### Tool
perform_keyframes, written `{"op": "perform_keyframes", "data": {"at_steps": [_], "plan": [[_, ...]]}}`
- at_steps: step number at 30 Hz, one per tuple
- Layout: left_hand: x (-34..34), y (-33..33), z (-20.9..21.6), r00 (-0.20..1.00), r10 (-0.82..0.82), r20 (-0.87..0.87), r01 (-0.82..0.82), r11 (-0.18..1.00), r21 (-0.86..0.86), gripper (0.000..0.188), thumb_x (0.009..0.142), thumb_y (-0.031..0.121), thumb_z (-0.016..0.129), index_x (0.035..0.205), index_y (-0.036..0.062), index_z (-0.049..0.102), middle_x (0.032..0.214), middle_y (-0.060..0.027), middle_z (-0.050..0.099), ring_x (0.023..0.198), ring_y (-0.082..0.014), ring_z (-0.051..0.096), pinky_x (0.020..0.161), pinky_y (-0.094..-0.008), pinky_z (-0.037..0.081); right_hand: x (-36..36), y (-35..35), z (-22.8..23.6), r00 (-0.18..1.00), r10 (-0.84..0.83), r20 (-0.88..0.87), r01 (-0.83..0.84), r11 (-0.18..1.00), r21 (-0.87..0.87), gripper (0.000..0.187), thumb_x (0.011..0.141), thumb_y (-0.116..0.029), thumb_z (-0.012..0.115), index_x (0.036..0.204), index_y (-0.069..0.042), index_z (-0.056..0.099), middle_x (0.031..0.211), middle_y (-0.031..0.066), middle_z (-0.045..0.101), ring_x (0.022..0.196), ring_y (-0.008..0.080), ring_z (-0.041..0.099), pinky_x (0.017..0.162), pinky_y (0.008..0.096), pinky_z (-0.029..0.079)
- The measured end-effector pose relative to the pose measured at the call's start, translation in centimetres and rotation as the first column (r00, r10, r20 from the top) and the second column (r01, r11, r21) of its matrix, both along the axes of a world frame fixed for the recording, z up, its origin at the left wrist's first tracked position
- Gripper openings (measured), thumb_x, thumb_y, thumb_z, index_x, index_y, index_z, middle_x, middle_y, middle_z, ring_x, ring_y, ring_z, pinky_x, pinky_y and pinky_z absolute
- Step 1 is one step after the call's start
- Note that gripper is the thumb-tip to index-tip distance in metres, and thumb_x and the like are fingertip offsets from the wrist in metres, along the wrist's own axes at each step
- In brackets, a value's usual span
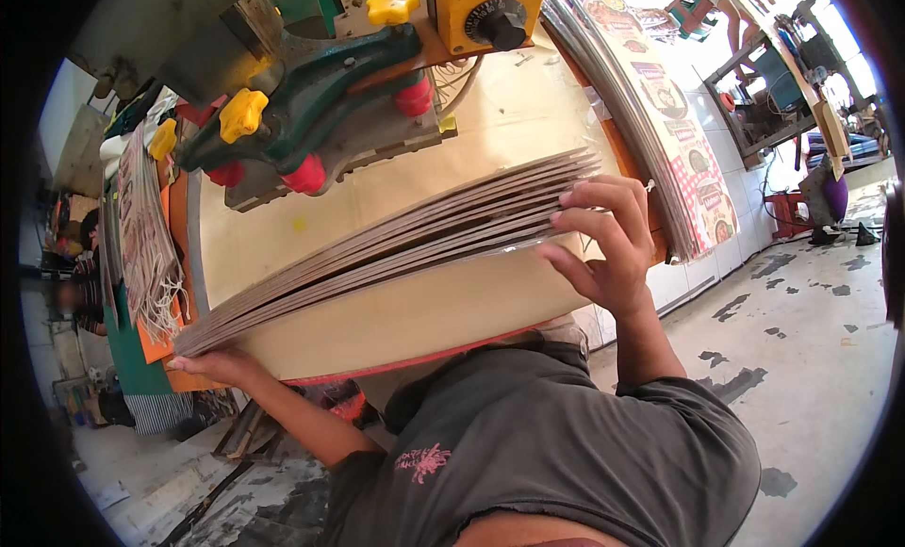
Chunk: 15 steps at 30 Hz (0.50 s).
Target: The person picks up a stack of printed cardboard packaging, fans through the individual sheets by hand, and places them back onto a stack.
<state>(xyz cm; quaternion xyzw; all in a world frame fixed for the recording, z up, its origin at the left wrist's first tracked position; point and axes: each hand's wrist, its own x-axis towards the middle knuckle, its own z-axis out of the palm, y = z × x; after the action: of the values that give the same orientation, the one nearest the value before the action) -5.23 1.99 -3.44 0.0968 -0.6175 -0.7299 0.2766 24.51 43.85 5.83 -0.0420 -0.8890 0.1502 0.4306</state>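
Note:
A stack of thin flat sheets (396, 234), seen edge-on, slants across a cream-coloured work table (424, 316). Its layers fan apart toward the right and press together at the left. My left hand (222, 366) grips the left end from below, most of its fingers hidden under the stack. At the right end, my right hand (608, 231) has curled fingers against the upper edges and its thumb lower down by the bottom layers. What the sheets are made of I cannot make out.
Over the table's far side stands a green press-like machine (330, 104) with yellow star knobs and red feet. A yellow control box (485, 19) with a black dial sits above. Printed bags (674, 132) lie piled along the right; corded bags (146, 245) hang at the left.

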Motion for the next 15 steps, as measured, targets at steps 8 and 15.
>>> {"op": "perform_keyframes", "data": {"at_steps": [8, 15], "plan": [[1.1, 1.9, 1.2, 0.998, -0.013, -0.055, 0.014, 1.0, 0.025, 0.096, 0.097, 0.077, 0.026, 0.143, -0.007, 0.036, 0.148, -0.0237, 0.039, 0.137, -0.0357, 0.042, 0.115, -0.0493, 0.037, -0.7, -0.8, 1.9, 0.992, -0.019, 0.123, 0.045, 0.976, -0.212, 0.026, 0.074, -0.023, 0.086, 0.084, -0.011, 0.064, 0.091, 0.0036, 0.06, 0.09, 0.025, 0.055, 0.08, 0.0373, 0.039], [0.9, 1.5, 1.1, 0.999, -0.032, -0.022, 0.031, 0.999, -0.025, 0.1, 0.095, 0.08, 0.023, 0.147, -0.0034, 0.033, 0.15, -0.0228, 0.037, 0.139, -0.0356, 0.04, 0.116, -0.0482, 0.037, -0.9, -1.0, 2.9, 0.979, -0.021, 0.201, 0.071, 0.967, -0.246, 0.021, 0.08, -0.021, 0.081, 0.084, -0.009, 0.064, 0.09, 0.0032, 0.058, 0.087, 0.0252, 0.051, 0.08, 0.0377, 0.037]]}}
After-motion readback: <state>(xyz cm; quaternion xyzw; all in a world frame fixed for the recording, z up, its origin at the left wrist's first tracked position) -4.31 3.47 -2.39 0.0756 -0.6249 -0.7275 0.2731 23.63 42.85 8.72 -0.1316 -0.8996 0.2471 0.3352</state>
